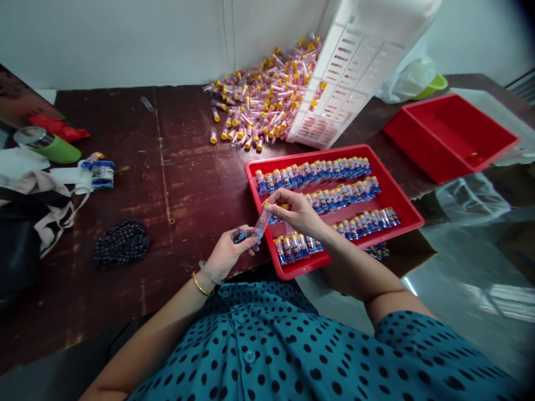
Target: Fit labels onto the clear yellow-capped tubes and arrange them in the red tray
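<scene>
Figure: wrapping a label around a tube, at the near edge of the desk (167, 167). My right hand (298, 214) pinches a clear tube (262, 221) near its yellow cap, fingers closed on it, the tube tilted down toward my left. My left hand (229, 253) is closed lightly around the tube's lower end and a small blue label (241, 235); whether the label is already stuck on, I cannot tell. The hands meet just off the near left corner of the red tray (401, 200), where labelled tubes (317, 172) lie in rows, caps toward the left. In my judgement the step goes well if I hold the tube steady by the cap end, lay the label edge straight along the barrel, then roll it on without creases. A loose pile of tubes (263, 100) lies at the far edge of the desk, beside a tipped white crate (346, 83). A second red tray (447, 133) sits at the right edge.
</scene>
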Demonstrator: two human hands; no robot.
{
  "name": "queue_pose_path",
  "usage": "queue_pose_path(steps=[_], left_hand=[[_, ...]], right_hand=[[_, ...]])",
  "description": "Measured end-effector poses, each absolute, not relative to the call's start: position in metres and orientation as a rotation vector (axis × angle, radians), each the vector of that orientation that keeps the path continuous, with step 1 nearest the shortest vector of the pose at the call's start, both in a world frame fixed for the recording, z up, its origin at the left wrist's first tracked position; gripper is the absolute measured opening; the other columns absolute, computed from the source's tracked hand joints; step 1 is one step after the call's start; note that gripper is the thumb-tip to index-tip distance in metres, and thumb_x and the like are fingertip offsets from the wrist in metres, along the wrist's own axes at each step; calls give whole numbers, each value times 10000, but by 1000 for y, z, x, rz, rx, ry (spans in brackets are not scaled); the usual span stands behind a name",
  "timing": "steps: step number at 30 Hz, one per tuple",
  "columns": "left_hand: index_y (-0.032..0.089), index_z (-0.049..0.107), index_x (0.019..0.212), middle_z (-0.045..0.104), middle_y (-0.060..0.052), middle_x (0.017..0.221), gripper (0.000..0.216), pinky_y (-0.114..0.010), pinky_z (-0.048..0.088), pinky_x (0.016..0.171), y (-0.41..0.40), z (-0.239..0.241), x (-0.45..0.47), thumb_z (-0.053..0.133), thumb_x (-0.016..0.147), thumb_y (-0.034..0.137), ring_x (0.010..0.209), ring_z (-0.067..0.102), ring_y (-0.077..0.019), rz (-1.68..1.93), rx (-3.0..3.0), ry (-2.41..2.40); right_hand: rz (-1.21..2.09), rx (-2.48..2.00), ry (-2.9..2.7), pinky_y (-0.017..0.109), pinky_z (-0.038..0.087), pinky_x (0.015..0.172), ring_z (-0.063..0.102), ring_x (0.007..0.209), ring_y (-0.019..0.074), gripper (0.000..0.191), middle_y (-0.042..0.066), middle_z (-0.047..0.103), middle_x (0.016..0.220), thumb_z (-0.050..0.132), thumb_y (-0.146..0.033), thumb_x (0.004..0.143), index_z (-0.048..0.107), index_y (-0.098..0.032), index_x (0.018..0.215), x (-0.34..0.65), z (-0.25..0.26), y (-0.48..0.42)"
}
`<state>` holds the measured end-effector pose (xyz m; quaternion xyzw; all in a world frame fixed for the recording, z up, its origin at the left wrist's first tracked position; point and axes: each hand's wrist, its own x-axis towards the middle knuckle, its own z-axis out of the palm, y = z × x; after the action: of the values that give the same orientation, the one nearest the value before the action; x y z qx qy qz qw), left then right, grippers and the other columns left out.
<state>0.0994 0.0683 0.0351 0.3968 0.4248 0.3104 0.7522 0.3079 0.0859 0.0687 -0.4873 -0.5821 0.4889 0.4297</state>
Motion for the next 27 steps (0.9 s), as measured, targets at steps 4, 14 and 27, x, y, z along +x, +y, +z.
queue_pose_path(steps=[4,14,27], left_hand=[[134,700,853,714,-63,772,284,-266,529,609,62,40,111,772,748,388,696,667,-174,579,761,853],[165,717,900,696,-26,773,282,-255,549,606,57,42,126,797,726,372,667,652,-149,539,653,797],[147,708,972,728,-65,844,251,-253,572,622,63,43,128,718,811,340,729,687,-180,510,694,826]], right_hand=[[1137,-1319,-1464,249,478,634,591,678,134,237,17,656,780,643,-416,870,638,-179,865,309,59,65],[1356,-1240,-1190,306,560,652,684,618,171,296,-6,694,774,734,-409,794,636,-235,1013,304,47,23],[1065,-1573,-1158,205,388,458,499,503,72,246,-15,610,729,613,-401,879,601,-179,984,416,69,47]])
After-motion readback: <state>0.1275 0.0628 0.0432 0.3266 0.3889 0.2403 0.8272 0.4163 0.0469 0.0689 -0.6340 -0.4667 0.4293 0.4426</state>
